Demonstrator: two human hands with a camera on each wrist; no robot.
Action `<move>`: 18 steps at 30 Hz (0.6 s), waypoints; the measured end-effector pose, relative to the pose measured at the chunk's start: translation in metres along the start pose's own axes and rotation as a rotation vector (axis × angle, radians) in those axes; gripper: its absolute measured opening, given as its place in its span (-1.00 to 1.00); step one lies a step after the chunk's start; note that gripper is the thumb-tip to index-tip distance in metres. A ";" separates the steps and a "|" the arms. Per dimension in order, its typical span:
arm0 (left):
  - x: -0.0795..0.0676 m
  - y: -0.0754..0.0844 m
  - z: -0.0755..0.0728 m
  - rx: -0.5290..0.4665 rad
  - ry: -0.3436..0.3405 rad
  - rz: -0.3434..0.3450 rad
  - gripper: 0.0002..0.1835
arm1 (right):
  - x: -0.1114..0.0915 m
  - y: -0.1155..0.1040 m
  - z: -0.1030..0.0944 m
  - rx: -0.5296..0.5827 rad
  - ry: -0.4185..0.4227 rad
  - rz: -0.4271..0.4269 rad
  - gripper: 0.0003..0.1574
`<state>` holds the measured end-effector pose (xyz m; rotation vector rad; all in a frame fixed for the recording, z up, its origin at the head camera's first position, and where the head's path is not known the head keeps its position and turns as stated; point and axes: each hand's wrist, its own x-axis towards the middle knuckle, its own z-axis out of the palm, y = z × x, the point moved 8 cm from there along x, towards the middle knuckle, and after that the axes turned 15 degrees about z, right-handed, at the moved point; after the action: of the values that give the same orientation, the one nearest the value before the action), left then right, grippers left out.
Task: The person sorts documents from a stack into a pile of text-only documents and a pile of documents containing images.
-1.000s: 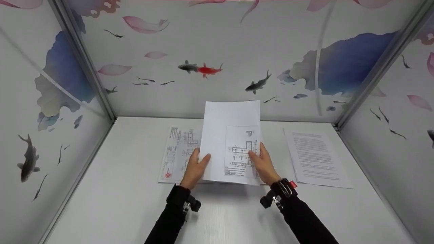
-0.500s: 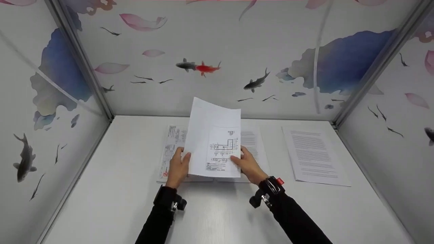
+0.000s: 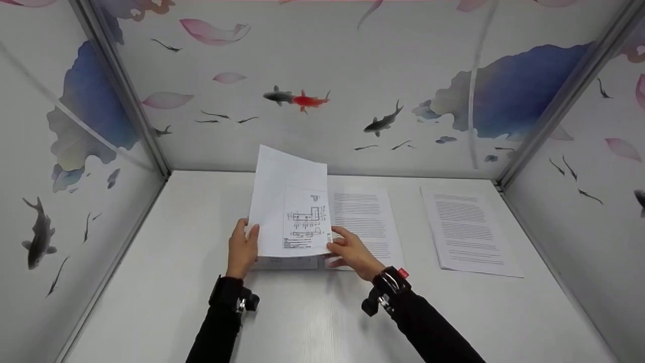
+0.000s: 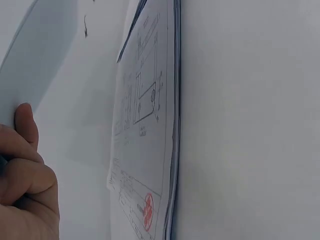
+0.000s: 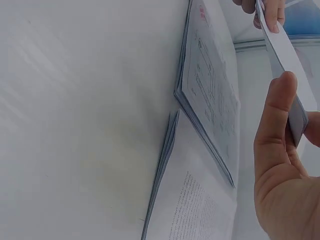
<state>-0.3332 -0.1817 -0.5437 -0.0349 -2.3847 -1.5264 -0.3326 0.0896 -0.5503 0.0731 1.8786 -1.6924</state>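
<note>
Both hands hold up a sheaf of white paper (image 3: 282, 201) with a technical drawing printed on its lower right. The left hand (image 3: 243, 250) grips its left edge, thumb in front. At the lower right edge, the right hand (image 3: 355, 253) pinches it between thumb and fingers. The right wrist view shows the sheaf (image 5: 287, 55) edge-on, with both hands on it. Below it lies a stack of drawings (image 4: 145, 115) with a red stamp, mostly hidden behind the sheaf in the head view. Right beside that stack is a pile of text pages (image 3: 365, 217), partly behind the right hand.
Another pile of text pages (image 3: 471, 234) lies farther right on the white table (image 3: 322, 322). Panels printed with fish and petals (image 3: 322, 60) enclose the table at the back and both sides. Each wrist carries a black strapped camera.
Both hands have carried the sheaf leftward, from over the middle text pile to over the drawing stack. The middle text pile has come into view, while the drawing stack is now mostly covered.
</note>
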 end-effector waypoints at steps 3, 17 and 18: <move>0.000 -0.009 -0.007 0.025 -0.007 -0.035 -0.63 | 0.000 0.007 0.011 -0.022 -0.064 0.009 -0.22; -0.005 -0.040 -0.010 0.093 -0.082 -0.108 -0.55 | -0.002 0.024 0.034 -0.036 -0.156 0.049 -0.09; -0.005 -0.041 -0.010 0.097 -0.087 -0.117 -0.55 | -0.002 0.024 0.034 -0.038 -0.152 0.048 -0.10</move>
<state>-0.3334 -0.2072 -0.5776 0.0616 -2.5673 -1.4854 -0.3072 0.0638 -0.5707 -0.0247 1.7817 -1.5831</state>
